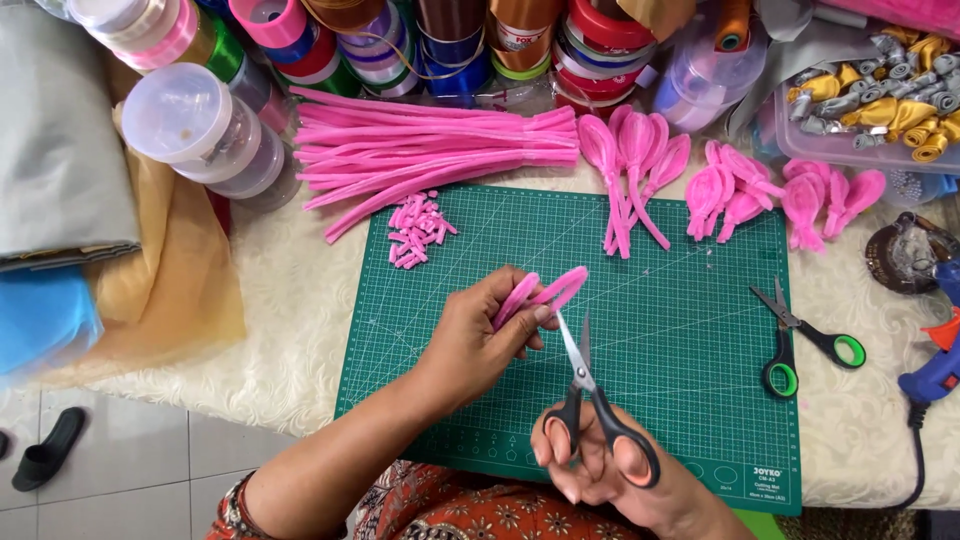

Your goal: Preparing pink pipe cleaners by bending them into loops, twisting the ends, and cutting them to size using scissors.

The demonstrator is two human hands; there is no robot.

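Over the green mat (680, 330): left hand (480, 335) pinches a folded pink stem (545, 293); right hand (600, 465) grips scissors (590, 400), blades just below the stem. Spare scissors (800, 345) on mat's right edge.

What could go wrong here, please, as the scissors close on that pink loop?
1. The scissors open right beside the left hand; a fingertip holding the pink loop might get nicked.
2. The cut-off end could fly off the mat.
3. The loop may twist between the blades, giving an uneven cut.
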